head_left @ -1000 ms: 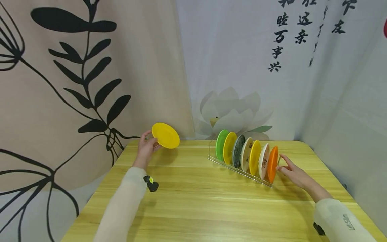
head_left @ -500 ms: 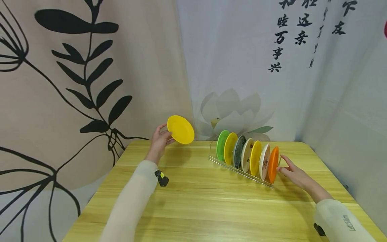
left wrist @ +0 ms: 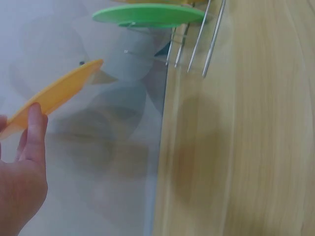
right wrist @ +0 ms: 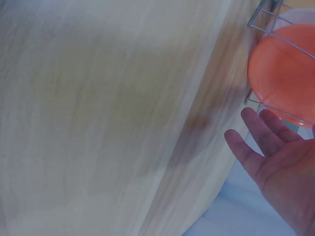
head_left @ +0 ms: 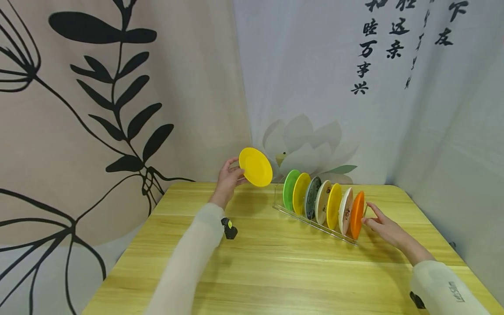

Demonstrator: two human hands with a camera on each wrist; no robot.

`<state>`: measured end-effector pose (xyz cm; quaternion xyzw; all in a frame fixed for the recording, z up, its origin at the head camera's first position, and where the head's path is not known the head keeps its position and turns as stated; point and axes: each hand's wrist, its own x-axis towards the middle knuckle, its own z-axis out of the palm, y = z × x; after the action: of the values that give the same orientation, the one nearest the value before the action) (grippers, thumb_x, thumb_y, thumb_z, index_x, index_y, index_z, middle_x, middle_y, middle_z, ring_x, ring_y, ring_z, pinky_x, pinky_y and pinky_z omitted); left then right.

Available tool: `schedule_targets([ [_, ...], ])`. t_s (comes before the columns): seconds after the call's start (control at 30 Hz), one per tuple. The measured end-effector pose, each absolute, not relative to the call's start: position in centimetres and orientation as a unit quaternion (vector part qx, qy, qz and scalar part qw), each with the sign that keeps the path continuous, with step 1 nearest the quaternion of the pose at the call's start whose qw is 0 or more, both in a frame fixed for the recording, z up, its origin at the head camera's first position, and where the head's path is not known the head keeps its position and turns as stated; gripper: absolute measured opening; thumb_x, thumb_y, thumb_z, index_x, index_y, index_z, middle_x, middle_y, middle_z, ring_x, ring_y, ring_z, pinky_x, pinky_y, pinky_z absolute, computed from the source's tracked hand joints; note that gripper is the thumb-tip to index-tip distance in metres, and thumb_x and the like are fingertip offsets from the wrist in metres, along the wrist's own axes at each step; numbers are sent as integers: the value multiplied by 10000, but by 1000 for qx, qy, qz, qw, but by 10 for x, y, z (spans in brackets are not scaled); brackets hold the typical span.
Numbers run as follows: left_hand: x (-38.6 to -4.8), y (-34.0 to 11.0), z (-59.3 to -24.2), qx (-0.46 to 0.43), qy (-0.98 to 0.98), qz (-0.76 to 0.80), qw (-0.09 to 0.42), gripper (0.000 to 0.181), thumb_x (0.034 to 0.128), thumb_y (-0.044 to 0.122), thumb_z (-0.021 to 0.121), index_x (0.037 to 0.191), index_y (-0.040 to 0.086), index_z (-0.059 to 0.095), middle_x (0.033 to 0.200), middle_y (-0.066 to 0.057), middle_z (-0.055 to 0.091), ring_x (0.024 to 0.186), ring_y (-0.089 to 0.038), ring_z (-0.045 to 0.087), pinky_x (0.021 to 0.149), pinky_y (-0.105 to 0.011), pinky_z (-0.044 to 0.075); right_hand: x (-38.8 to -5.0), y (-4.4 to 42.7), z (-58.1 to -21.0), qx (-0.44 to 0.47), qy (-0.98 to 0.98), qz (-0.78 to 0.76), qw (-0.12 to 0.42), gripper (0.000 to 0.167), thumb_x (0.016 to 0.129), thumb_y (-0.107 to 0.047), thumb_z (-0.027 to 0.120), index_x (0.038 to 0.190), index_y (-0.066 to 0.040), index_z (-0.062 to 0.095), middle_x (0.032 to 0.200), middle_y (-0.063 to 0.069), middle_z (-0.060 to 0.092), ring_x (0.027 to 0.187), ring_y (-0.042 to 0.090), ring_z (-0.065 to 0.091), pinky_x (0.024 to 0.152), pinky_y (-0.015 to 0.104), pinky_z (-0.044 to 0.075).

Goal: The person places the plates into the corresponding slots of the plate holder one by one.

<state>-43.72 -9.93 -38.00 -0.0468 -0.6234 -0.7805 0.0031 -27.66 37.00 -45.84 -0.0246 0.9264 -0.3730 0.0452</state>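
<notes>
My left hand (head_left: 229, 180) pinches a yellow plate (head_left: 256, 167) by its left edge, thumb in front and fingers behind. The plate is tilted and raised above the back of the table, left of the wire dish rack (head_left: 315, 225). In the left wrist view the plate (left wrist: 59, 92) shows nearly edge-on, apart from the green plate (left wrist: 150, 15) in the rack. My right hand (head_left: 387, 227) holds the rack's right end wire between thumb and index finger, beside the orange plate (head_left: 357, 215). Its other fingers (right wrist: 263, 132) are extended in the right wrist view.
Several plates stand upright in the rack: a green one (head_left: 290, 190), yellow ones (head_left: 301, 193), a dark patterned one (head_left: 312, 197) and pale patterned ones (head_left: 323, 202). The wooden table (head_left: 283, 271) meets a printed cloth backdrop (head_left: 197, 109) at its back edge.
My left hand has carried the yellow plate rightward and somewhat upward, closer to the rack's green end. The right hand and the rack have stayed in place.
</notes>
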Motion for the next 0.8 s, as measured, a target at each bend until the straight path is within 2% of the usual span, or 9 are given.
schedule_targets([
  [0.23,-441,-77,-383,-60,-615,-787,-4,486,914,-34,596,1362,136,512,1169,-170,612,866,-261,684,962,-590,473,-276,369,-458,-22,926,-373,44,787,1036,-450,423,1571,-17,41,1331,399,487,1159,531,537,902,652,466],
  [0.47,-444,-60,-384,-70,-619,-782,-7,480,918,-40,600,1358,136,526,1178,-173,610,850,-254,686,878,-529,545,-277,370,-457,-20,928,-368,48,785,1037,-459,411,1572,-21,39,1339,407,473,1154,537,538,896,656,467],
  [0.67,-445,-48,-387,-75,-627,-775,-15,479,920,-47,595,1356,143,542,1162,-162,608,846,-234,665,886,-528,545,-278,371,-459,-23,930,-366,42,777,1036,-450,414,1573,-24,48,1329,409,479,1149,534,541,899,651,468],
  [0.8,-446,-39,-392,-73,-644,-761,-20,467,920,-39,602,1346,146,550,1174,-158,615,866,-233,665,838,-462,578,-278,371,-460,-25,928,-369,43,775,1040,-440,412,1570,-15,40,1323,414,479,1144,534,542,896,653,468],
])
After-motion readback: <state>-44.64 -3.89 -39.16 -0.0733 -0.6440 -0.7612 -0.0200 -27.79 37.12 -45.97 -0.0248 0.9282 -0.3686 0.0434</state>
